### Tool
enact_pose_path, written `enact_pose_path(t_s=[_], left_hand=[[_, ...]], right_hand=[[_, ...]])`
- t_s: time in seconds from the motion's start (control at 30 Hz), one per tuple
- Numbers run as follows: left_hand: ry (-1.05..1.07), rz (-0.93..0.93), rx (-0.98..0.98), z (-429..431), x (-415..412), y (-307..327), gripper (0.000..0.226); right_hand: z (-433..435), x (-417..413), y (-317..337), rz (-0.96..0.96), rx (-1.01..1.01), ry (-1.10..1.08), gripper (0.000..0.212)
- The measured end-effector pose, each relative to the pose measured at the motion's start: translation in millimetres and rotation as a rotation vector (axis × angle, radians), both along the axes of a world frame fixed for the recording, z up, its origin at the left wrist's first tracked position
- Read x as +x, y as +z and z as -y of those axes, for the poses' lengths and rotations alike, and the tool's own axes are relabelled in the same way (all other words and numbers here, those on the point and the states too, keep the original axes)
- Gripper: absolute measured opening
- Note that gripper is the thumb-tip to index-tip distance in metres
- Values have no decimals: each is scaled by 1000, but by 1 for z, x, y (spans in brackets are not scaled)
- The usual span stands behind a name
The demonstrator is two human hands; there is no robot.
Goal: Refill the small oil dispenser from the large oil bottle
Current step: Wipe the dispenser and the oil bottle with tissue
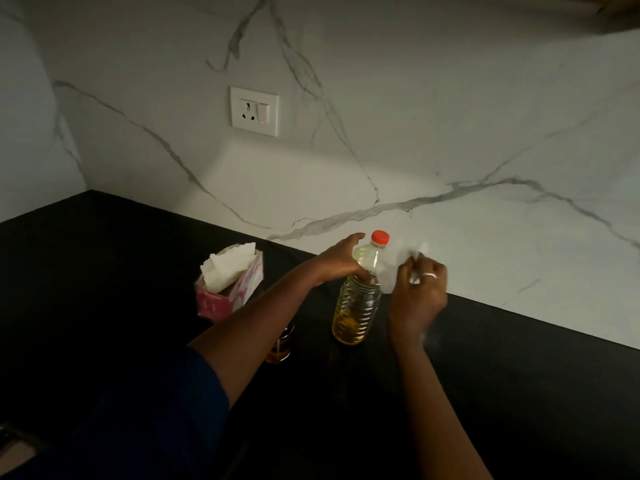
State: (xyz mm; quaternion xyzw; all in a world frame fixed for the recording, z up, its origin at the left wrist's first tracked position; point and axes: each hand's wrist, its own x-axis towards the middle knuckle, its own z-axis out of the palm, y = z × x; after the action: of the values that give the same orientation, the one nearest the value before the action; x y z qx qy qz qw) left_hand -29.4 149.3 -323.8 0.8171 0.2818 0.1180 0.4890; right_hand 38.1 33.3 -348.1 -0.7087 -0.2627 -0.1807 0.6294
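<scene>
The large oil bottle (356, 306) stands upright on the black counter (519, 375), ribbed and clear, holding yellow oil, with an orange-red cap (380, 237) on top. My left hand (337, 259) grips its shoulder from the left. My right hand (417, 296), blurred and wearing a ring, holds a white tissue (398, 261) against the bottle's right side. The small oil dispenser (280, 344) is a glass container with amber oil, mostly hidden under my left forearm.
A pink tissue box (228, 289) with white tissues sticking out stands left of the bottle. The marble backsplash (485, 133) runs behind, with a wall socket (254, 110). A blue sleeve (156, 410) covers my left upper arm.
</scene>
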Motion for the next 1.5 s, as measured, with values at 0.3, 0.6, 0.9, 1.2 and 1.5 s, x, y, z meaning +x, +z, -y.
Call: enact_pose_path(t_s=[0.3,0.6,0.9,1.2,1.5], left_hand=[[76,127,89,-5,19,-30,73],[230,193,364,5,35,-44,60],[244,193,216,14,34,-35,60],[316,198,200,17,35,-34,30],[286,200,292,23,30,-40,67]], right_hand=[[-30,4,-18,-86,-138,166,16],[-32,-5,-23,-113,-57,93,32],[-35,0,-9,-152,-65,64,27],[-30,-16,-18,88,-97,52,26],[-30,0,-12,-54,-17,59,23]])
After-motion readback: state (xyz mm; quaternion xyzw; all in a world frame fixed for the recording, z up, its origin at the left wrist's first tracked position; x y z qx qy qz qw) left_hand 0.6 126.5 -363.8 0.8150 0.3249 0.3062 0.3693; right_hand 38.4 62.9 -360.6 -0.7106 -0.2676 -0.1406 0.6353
